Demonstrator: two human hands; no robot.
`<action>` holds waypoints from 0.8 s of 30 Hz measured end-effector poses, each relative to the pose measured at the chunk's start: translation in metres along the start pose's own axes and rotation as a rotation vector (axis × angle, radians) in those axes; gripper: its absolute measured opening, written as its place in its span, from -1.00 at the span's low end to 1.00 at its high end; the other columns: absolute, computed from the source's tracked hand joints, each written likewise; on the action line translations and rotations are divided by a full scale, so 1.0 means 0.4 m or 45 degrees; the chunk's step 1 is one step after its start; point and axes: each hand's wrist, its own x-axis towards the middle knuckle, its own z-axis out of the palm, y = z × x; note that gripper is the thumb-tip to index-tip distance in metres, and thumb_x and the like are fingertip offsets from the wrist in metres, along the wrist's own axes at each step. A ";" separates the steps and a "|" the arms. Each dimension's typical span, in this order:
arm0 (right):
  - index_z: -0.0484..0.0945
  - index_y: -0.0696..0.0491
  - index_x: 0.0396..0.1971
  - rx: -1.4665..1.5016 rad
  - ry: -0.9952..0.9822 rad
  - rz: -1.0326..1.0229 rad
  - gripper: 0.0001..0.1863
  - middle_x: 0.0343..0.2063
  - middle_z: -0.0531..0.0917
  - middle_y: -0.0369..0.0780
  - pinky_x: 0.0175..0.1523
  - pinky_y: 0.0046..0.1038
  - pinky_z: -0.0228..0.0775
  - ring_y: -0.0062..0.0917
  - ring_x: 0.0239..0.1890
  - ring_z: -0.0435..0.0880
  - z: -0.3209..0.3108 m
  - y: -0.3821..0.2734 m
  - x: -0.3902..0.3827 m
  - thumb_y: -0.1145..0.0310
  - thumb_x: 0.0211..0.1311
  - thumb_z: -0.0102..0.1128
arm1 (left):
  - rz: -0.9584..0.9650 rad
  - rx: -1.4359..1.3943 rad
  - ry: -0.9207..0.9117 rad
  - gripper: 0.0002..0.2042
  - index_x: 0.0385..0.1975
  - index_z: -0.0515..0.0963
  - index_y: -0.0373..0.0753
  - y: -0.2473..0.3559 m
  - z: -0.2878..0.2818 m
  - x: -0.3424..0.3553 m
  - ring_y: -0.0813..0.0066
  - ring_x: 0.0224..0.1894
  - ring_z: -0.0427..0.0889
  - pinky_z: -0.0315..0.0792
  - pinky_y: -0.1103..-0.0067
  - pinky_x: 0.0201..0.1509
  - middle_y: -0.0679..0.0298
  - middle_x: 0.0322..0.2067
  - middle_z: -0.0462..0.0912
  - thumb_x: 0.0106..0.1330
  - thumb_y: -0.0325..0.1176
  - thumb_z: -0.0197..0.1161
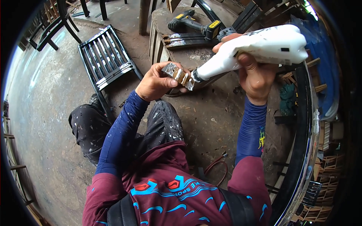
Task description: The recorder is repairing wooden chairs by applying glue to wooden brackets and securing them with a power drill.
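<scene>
My left hand [155, 82] is closed around a small brown wooden block [182, 77] with silvery ends. White streaks that look like glue lie across its upper face. From the right, a large white plastic bottle [271, 44] tilts down toward the block, its base higher than its neck. My right hand [257, 78] grips the bottle round its body, with some fingers hidden behind it. The dark-smeared tip [197, 75] of the bottle is at the block's right end; whether it touches cannot be made out.
A black slatted chair frame [107, 56], smeared white, leans at the left. Beyond my hands, a cordless drill [193, 25] and black wooden pieces [181, 40] lie on a worn wooden stand [156, 41]. At right are a dark green bundle [287, 96] and blue plastic sheeting [322, 64]. A reddish hose [222, 162] lies low down.
</scene>
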 end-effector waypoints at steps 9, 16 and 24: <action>0.45 0.28 -0.06 0.106 -0.122 0.044 -0.58 -0.18 0.65 0.07 -0.10 -0.18 0.62 -0.17 -0.21 0.72 0.013 -0.007 -0.025 0.32 0.21 0.30 | -0.120 -0.041 0.051 -0.56 -0.04 0.49 -0.36 0.009 -0.007 -0.009 0.20 -0.08 0.67 0.69 0.36 -0.17 0.00 -0.06 0.61 0.04 -0.58 0.44; 0.44 0.22 0.00 0.012 0.398 -0.040 -0.64 -0.15 0.65 0.02 -0.09 -0.20 0.65 -0.16 -0.20 0.73 0.040 -0.021 -0.043 0.36 0.30 0.25 | 0.115 0.209 0.062 -0.66 -0.07 0.57 -0.32 0.025 0.010 0.012 0.28 0.00 0.65 0.61 0.36 0.06 0.05 -0.02 0.63 0.12 -0.58 0.39; 0.48 0.24 -0.05 -0.203 0.551 0.046 -0.67 -0.25 0.69 -0.03 -0.02 -0.17 0.64 -0.19 -0.24 0.74 0.062 -0.014 -0.080 0.45 0.25 0.28 | 0.332 0.572 0.172 -0.71 -0.12 0.66 -0.31 0.031 0.003 0.027 0.36 0.06 0.62 0.52 0.47 0.18 0.12 -0.03 0.68 0.15 -0.70 0.25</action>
